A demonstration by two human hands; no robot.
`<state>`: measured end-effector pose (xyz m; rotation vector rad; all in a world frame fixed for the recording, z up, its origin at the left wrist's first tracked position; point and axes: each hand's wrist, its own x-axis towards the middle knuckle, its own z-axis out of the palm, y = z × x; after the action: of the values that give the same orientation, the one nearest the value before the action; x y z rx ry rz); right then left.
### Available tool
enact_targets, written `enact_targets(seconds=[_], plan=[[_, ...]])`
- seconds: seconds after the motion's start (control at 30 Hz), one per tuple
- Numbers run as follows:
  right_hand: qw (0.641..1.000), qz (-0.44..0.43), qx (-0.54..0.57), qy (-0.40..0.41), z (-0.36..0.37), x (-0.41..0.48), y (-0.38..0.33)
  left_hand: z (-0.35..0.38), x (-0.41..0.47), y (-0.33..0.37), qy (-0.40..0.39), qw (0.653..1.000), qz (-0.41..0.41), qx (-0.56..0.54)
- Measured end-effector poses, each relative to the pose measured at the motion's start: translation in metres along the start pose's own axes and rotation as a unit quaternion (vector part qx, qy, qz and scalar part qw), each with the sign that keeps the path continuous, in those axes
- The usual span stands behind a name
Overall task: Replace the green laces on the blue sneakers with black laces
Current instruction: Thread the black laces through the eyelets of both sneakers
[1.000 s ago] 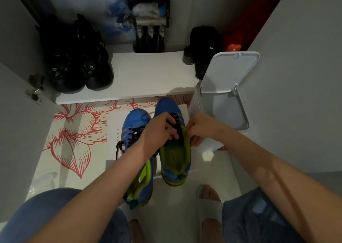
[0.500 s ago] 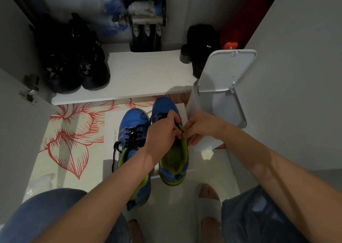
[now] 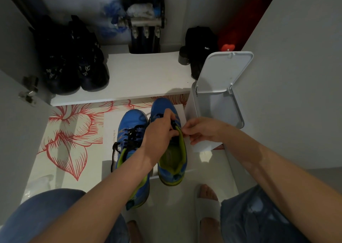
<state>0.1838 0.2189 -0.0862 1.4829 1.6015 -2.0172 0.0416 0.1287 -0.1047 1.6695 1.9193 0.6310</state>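
Observation:
Two blue sneakers with lime-green lining stand side by side on the floor. The left sneaker (image 3: 132, 131) wears black laces (image 3: 133, 135) whose loose ends trail off its left side. My left hand (image 3: 160, 134) lies over the right sneaker (image 3: 172, 155), fingers curled round the black lace at its eyelets. My right hand (image 3: 201, 130) is at that sneaker's right edge, fingertips pinching something small by the green collar; the lace end itself is hidden. No green lace is in sight.
A white bin (image 3: 218, 102) with its lid up stands right of the sneakers. Behind them runs a low white shelf (image 3: 133, 78) with black shoes (image 3: 74, 61) and a black bag (image 3: 200, 46). A flowered mat (image 3: 68, 131) covers the floor; my sandalled foot (image 3: 207, 202) is near.
My hands stayed on the right sneaker's lacing. My left hand shifted slightly up toward the toe, and my right hand closed in on the collar edge.

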Motion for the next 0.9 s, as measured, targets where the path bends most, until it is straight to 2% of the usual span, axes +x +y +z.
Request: enact_targets(seconds=[0.1,0.17,0.3,0.37,0.4,0.43,0.47,0.5,0.53,0.57,0.6,0.63,0.67,0.73,0.77,0.8,0.83,0.9], plan=[[0.999,0.005,0.052,0.001,0.01,0.002,0.003,-0.001,-0.001,0.001,0.008,1.0,0.018,0.015],[0.999,-0.003,0.021,0.029,0.018,0.002,0.003,0.0,-0.001,0.0,0.014,0.999,0.026,0.012],[0.983,-0.035,-0.116,0.135,0.028,0.0,0.0,-0.003,-0.002,0.002,0.001,1.0,0.02,0.018],[0.944,-0.069,-0.224,0.232,0.022,-0.001,-0.001,-0.01,-0.001,0.001,0.013,1.0,-0.001,-0.014],[0.931,-0.1,-0.211,0.282,0.017,-0.003,-0.002,-0.017,0.001,-0.002,0.038,0.999,-0.019,-0.028],[0.934,-0.129,-0.117,0.312,0.012,-0.005,-0.005,-0.025,0.002,-0.004,0.073,0.996,-0.044,-0.039],[0.937,-0.152,0.022,0.314,0.009,-0.009,-0.009,-0.036,0.003,-0.007,0.107,0.99,-0.073,-0.052],[0.931,-0.17,0.152,0.286,0.006,-0.014,-0.013,-0.045,0.003,-0.011,0.129,0.984,-0.102,-0.065],[0.922,-0.187,0.234,0.247,0.004,-0.019,-0.016,-0.053,0.003,-0.015,0.136,0.98,-0.128,-0.066],[0.92,-0.201,0.259,0.217,0.002,-0.022,-0.019,-0.059,0.001,-0.017,0.128,0.979,-0.151,-0.048],[0.929,-0.213,0.225,0.204,0.002,-0.024,-0.021,-0.064,-0.001,-0.018,0.101,0.979,-0.174,-0.014],[0.944,-0.22,0.126,0.213,0.002,-0.026,-0.025,-0.068,-0.002,-0.019,0.063,0.978,-0.195,0.019],[0.947,-0.218,-0.024,0.236,0.003,-0.028,-0.028,-0.07,-0.002,-0.018,0.019,0.976,-0.211,0.046],[0.899,-0.183,-0.313,0.245,0.005,-0.031,-0.03,-0.071,-0.003,-0.012,-0.075,0.966,-0.236,0.081],[0.87,-0.143,-0.418,0.217,0.005,-0.032,-0.029,-0.071,-0.005,-0.008,-0.1,0.96,-0.245,0.094],[0.851,-0.101,-0.484,0.175,0.005,-0.034,-0.027,-0.071,-0.008,-0.006,-0.107,0.958,-0.245,0.107],[0.847,-0.073,-0.51,0.133,0.006,-0.037,-0.025,-0.072,-0.011,-0.005,-0.098,0.958,-0.242,0.115],[0.879,-0.083,-0.464,0.068,0.006,-0.047,-0.026,-0.072,-0.02,-0.005,-0.057,0.959,-0.243,0.131]])
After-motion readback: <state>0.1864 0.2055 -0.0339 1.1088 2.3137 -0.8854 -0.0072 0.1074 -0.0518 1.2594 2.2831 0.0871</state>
